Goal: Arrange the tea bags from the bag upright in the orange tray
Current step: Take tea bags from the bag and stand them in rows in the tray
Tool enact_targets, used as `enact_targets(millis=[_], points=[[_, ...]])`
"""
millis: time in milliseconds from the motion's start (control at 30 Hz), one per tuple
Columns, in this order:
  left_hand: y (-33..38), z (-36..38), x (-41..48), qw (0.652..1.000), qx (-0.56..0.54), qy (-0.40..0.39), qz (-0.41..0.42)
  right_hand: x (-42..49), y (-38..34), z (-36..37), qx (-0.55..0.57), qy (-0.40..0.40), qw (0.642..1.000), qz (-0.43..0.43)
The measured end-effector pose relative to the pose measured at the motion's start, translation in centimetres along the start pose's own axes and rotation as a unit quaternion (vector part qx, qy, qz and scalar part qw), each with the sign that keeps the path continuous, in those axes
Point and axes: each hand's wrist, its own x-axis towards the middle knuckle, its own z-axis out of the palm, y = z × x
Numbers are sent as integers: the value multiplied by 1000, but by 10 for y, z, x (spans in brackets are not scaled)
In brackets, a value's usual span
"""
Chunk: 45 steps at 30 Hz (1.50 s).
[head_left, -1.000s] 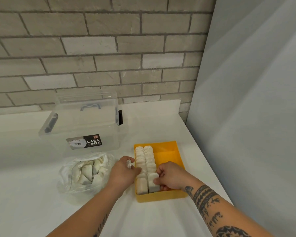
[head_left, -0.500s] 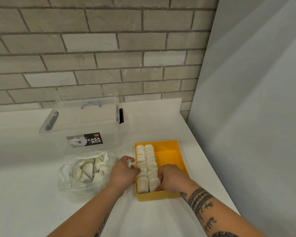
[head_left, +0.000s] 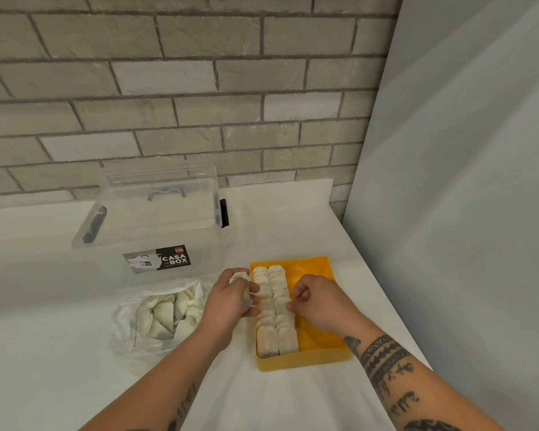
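left hand [head_left: 231,301] grips tea bags [head_left: 238,275] beside the orange tray [head_left: 302,362]. right hand [head_left: 319,303] has curled fingers [head_left: 297,295] touching the tea bag rows [head_left: 271,334] inside; can't tell if it holds one.

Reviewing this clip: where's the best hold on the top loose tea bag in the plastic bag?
Likely a pinch grip on an upper corner of the tea bag, from above through the plastic bag mouth; it lies slanted atop the heap.

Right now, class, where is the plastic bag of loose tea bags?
In the head view, the plastic bag lies on the counter at lower left, in front of the clear box and left of the left hand and orange tray.
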Motion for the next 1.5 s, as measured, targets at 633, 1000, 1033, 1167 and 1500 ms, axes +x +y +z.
enact_targets(millis=[633, 1000, 1033, 1167, 1500], points=[[21, -17, 19, 968, -190, -142, -86, 2, -64, 57, 246, 104, 964, 14], [10, -18, 25, 982, -66, -173, -34, -7, -39, 55, 276, 134, 951, 47], [10, -17, 27, 985, -54, -164, -27, -6, -36, 52, 277, 129, 951, 43], [10, -10, 34, 989, -9, -146, 3, 2, -23, 41, 283, 131, 950, 33], [20, 21, 41, 995, -2, -97, 17, 24, -2, 9, 252, 121, 960, 21]])
